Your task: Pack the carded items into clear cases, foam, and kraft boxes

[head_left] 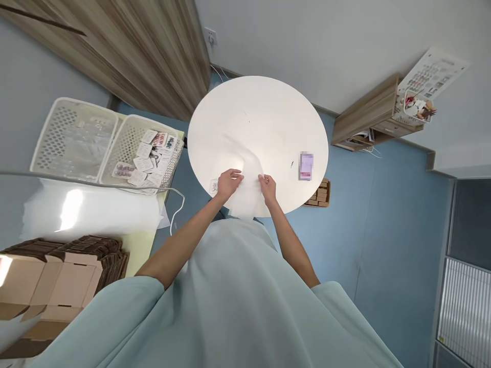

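Pale teal cloth garment (238,291) closest. Right hand (268,187) pinching thin translucent white sheet (248,191), left hand (229,184) alongside, grip unclear; round white desk (268,110) beneath.

Phone (306,166): screen pixelated, unreadable. Brown basket (328,193): partly hidden under the round table (261,105). Cartons (72,283): cut off at left edge. Thin sheet (245,198) (white on white): outline unclear. Dark mark (292,164) beside phone: too small to identify.
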The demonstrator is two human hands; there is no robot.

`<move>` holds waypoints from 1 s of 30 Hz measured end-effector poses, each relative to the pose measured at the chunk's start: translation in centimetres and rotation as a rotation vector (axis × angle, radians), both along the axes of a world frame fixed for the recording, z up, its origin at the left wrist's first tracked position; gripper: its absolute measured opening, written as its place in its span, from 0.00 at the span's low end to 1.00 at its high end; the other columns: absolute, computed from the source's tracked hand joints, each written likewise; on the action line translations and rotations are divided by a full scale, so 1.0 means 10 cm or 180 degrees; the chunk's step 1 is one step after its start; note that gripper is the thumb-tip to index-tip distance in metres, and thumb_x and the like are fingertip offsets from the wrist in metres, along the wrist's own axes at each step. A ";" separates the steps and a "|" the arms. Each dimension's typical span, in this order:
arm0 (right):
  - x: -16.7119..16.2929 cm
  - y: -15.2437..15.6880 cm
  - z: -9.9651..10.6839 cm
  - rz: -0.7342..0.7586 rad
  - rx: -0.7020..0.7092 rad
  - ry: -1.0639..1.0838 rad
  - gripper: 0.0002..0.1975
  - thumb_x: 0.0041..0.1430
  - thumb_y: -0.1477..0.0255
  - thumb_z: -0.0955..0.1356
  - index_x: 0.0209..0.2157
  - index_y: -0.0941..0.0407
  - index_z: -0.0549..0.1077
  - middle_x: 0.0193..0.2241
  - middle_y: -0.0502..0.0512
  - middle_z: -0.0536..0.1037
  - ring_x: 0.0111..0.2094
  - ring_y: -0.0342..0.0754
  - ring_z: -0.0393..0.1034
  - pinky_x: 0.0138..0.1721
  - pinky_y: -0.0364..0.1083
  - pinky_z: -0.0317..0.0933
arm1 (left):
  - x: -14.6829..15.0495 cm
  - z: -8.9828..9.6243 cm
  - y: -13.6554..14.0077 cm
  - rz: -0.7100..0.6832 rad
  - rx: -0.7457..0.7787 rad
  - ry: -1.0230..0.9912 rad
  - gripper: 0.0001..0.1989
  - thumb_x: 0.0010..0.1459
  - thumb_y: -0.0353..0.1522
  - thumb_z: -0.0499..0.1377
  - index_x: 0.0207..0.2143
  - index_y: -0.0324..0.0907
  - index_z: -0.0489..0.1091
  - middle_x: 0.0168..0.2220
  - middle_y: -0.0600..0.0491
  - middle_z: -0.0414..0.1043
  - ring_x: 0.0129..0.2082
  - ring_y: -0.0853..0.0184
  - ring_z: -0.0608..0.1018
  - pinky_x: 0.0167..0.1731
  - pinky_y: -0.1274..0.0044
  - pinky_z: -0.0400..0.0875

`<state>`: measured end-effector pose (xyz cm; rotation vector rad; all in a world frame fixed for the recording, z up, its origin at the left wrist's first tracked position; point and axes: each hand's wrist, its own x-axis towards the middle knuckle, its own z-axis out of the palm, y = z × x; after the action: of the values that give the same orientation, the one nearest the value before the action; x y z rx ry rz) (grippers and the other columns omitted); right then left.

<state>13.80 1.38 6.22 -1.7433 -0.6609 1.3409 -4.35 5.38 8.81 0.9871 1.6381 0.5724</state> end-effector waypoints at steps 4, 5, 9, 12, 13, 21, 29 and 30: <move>0.15 0.04 -0.28 -0.0009 -0.0445 0.0279 0.16 0.62 0.57 0.75 0.36 0.54 0.74 0.29 0.49 0.77 0.31 0.45 0.69 0.31 0.43 0.65 | 0.14 -0.30 0.16 -0.0040 -0.0167 0.0185 0.12 0.57 0.32 0.68 0.45 0.42 0.80 0.42 0.47 0.85 0.35 0.62 0.83 0.38 0.71 0.79; 0.18 0.06 -0.34 -0.0049 -0.0536 0.0339 0.15 0.62 0.57 0.75 0.35 0.54 0.74 0.29 0.48 0.77 0.31 0.44 0.69 0.31 0.43 0.65 | 0.17 -0.35 0.17 0.0019 -0.0254 0.0145 0.12 0.57 0.32 0.67 0.44 0.42 0.80 0.42 0.47 0.85 0.34 0.62 0.83 0.38 0.70 0.79; 0.27 0.11 -0.53 -0.0257 -0.0783 0.0343 0.12 0.63 0.62 0.74 0.34 0.54 0.72 0.27 0.47 0.75 0.30 0.43 0.66 0.30 0.42 0.63 | 0.25 -0.50 0.11 0.0382 -0.0569 -0.0181 0.11 0.57 0.29 0.66 0.44 0.40 0.78 0.43 0.44 0.84 0.34 0.64 0.83 0.38 0.70 0.81; 0.30 0.13 -0.62 -0.0276 -0.0865 0.0239 0.10 0.65 0.65 0.73 0.35 0.54 0.72 0.28 0.47 0.74 0.30 0.43 0.66 0.30 0.43 0.63 | 0.30 -0.52 0.01 0.0566 -0.0580 -0.0275 0.12 0.59 0.30 0.67 0.46 0.40 0.77 0.47 0.43 0.83 0.38 0.64 0.84 0.40 0.70 0.83; 0.30 0.14 -0.65 -0.0273 -0.0860 0.0191 0.09 0.65 0.66 0.73 0.35 0.54 0.72 0.28 0.47 0.74 0.30 0.43 0.66 0.31 0.43 0.63 | 0.31 -0.52 -0.02 0.0613 -0.0546 -0.0267 0.13 0.59 0.32 0.67 0.47 0.40 0.76 0.49 0.43 0.82 0.39 0.63 0.84 0.41 0.69 0.83; 0.33 0.30 -0.77 -0.0341 -0.0795 0.0108 0.09 0.66 0.64 0.72 0.39 0.54 0.73 0.33 0.50 0.78 0.34 0.45 0.70 0.34 0.44 0.66 | 0.27 -0.49 -0.08 0.0472 -0.0851 -0.0354 0.18 0.51 0.32 0.71 0.46 0.41 0.77 0.36 0.48 0.82 0.39 0.62 0.83 0.43 0.68 0.81; 0.41 0.38 -0.81 -0.0150 -0.0789 0.0392 0.13 0.62 0.59 0.74 0.38 0.53 0.72 0.31 0.47 0.76 0.31 0.43 0.66 0.30 0.43 0.62 | 0.26 -0.55 0.06 0.0442 -0.1119 -0.0506 0.16 0.51 0.34 0.71 0.42 0.43 0.75 0.29 0.53 0.77 0.30 0.65 0.78 0.35 0.71 0.77; 0.42 0.38 -0.80 -0.0105 -0.0756 0.0413 0.14 0.61 0.59 0.75 0.38 0.53 0.73 0.32 0.48 0.76 0.32 0.44 0.68 0.31 0.43 0.63 | 0.26 -0.55 0.08 0.0342 -0.1115 -0.0479 0.14 0.52 0.36 0.71 0.41 0.44 0.76 0.30 0.52 0.77 0.31 0.65 0.78 0.35 0.71 0.77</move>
<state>17.98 5.14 -1.81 -1.8244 -0.4120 1.5456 -1.71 6.17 3.32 0.5888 1.5947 0.4015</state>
